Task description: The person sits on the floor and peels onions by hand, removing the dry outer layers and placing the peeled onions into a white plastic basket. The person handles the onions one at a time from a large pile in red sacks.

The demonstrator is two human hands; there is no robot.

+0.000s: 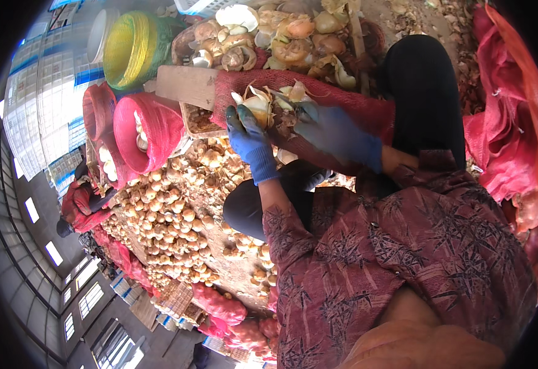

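My left hand (252, 145), in a blue glove with a darker coated palm, grips a partly peeled onion (256, 107) whose pale layers and loose skin stick out. Across from it my gloved right hand (338, 131) is blurred and closed around what looks like a small knife (283, 98), its blade against the onion. Beneath both hands a red mesh sack (361, 104) is draped over a wooden board (187, 85) that lies across a plastic crate (199, 121). Peeled-back skins (296, 92) lie on the mesh by the blade.
Onion trimmings and skins fill a crate (176, 48) beyond the board. Pink mesh sacks (146, 133) hold white peeled onions, beside a yellow-green sack (135, 50). Many unpeeled onions (172, 221) cover the floor. Another person (82, 203) sits farther off; filled red sacks (218, 304) lie behind.
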